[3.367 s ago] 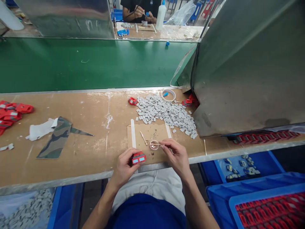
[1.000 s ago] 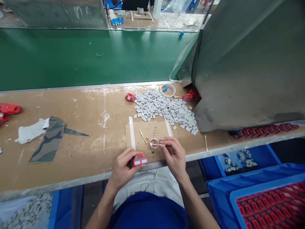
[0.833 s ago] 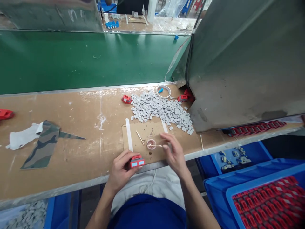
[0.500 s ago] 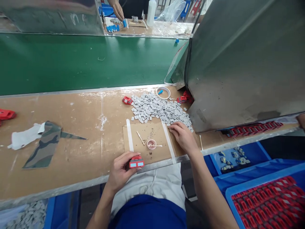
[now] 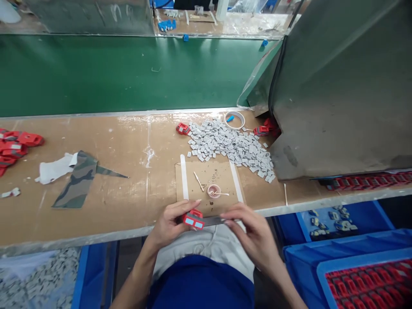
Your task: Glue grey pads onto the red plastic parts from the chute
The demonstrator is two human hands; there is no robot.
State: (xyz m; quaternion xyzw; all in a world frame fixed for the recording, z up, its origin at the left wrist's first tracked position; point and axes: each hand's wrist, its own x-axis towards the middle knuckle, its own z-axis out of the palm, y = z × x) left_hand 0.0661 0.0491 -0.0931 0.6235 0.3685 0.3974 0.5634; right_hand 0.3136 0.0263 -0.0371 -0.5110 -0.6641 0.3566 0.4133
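Observation:
My left hand (image 5: 172, 222) grips a red toy car (image 5: 194, 218) at the table's front edge. Two light-blue windows on the car face me. Just right of it, my right hand (image 5: 249, 227) has thumb and fingertips pinched together; whatever is between them is too small to make out. Behind both hands lies a taped cardboard sheet (image 5: 222, 171) with a small pink cup (image 5: 214, 191), a cotton swab (image 5: 222, 194) across the cup and a white stick (image 5: 198, 181). Beyond the sheet spreads a pile of small grey tiles (image 5: 231, 143).
A tape roll (image 5: 234, 120) and red toy cars (image 5: 183, 128) border the pile. Leftward lie camouflage cloth (image 5: 75, 182) and more red cars (image 5: 19, 143). A metal panel (image 5: 344, 94) blocks the right; blue bins (image 5: 322, 270) stand below. A green belt (image 5: 106, 77) runs behind.
My right hand has come from the tile pile's near edge to beside the red car. The left hand still holds the car. The view has shifted, and the co-worker's hand across the belt is gone.

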